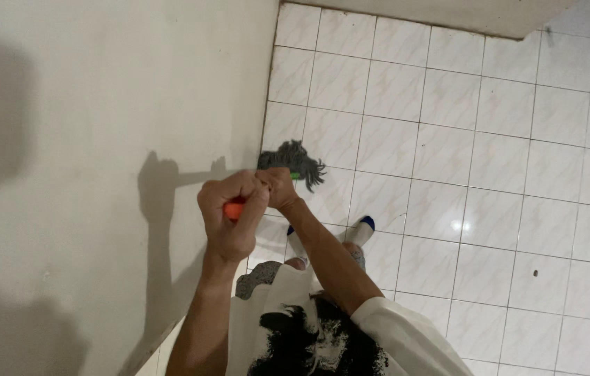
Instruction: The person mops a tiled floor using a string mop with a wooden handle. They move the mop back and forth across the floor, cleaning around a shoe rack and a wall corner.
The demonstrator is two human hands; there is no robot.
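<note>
Both fists are closed around the mop handle [234, 209], left hand [229, 216] nearer, right hand [275, 186] beyond it, probably for downward pressure. The grey mop head [293, 161] rests on the tiled floor [490, 174] by the wall [100, 104].

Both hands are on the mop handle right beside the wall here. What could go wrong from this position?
The mop head sits where the white wall meets the tiled floor, so it may smear the paint. The left hand is close to the wall and could scrape it. The glossy tiles reflect light and may be wet; the white shoes stand right behind the mop, so slipping seems possible.
</note>
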